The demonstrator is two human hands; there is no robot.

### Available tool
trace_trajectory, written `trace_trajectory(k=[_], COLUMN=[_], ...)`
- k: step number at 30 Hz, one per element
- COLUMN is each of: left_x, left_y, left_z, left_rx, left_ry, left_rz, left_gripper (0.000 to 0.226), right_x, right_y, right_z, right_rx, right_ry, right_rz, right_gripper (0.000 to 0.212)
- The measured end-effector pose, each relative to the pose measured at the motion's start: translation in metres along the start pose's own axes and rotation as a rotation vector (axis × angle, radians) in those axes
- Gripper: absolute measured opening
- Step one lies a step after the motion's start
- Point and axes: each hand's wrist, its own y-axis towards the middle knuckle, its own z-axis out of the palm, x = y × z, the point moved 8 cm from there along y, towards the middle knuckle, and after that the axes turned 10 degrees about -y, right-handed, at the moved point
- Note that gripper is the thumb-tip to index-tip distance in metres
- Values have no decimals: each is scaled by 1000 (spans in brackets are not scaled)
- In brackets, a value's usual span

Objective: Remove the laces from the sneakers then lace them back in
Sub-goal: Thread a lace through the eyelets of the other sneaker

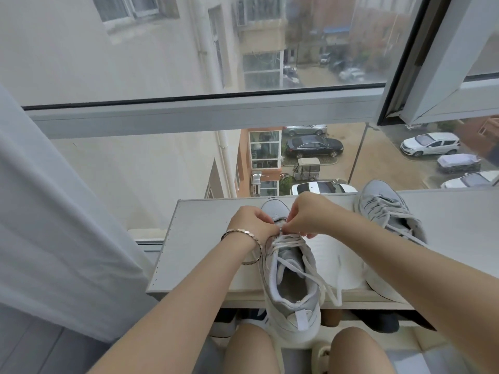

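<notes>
Your left hand (252, 224) and right hand (306, 215) meet fingertip to fingertip, both pinching the lace (290, 240) at the toe-end eyelets. The sneaker (297, 300) lies on the shelf (205, 238) lengthwise, heel toward you, equally near both hands.

Your bare left hand (249, 225) and bare right hand (307, 214) meet close together — fingers curled, pinching — both forearms stretched forward.

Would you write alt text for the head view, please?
The left hand holds a grey sneaker while the right hand pinches its lace, on a white shelf by a window; a second sneaker lies to the right.
</notes>
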Motion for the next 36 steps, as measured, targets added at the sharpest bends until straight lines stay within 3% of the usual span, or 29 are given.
trace_trajectory(k=[3,7,11,15,24,28,31,36], left_x=[-8,-10,-11,-8,14,27,31,32], left_y=[5,-1,-19,-23,-19,-28,-36,-44], left_z=[3,11,9,3,-4,-4,-3,3], left_rx=[56,96,-64,-139,-141,-46,-27,18], left_ry=[121,193,213,131,-299,-389,-367,-346], left_rz=[30,119,287,353,228,98,60,94], left_gripper=[3,17,14,8,24,9,27,48], right_x=[1,-4,-16,-24,-38,-27,-3,21], right_y=[0,-13,-27,-31,-25,-22,-22,-11], right_z=[3,4,10,18,28,10,1,7], right_rx=[26,-100,-279,-333,-269,-223,-157,23], right_ry=[11,24,172,345,603,501,328,29], right_rz=[-30,-106,-76,-44,27,-56,-145,-142], right_gripper=[22,19,23,24,22,14,15,24])
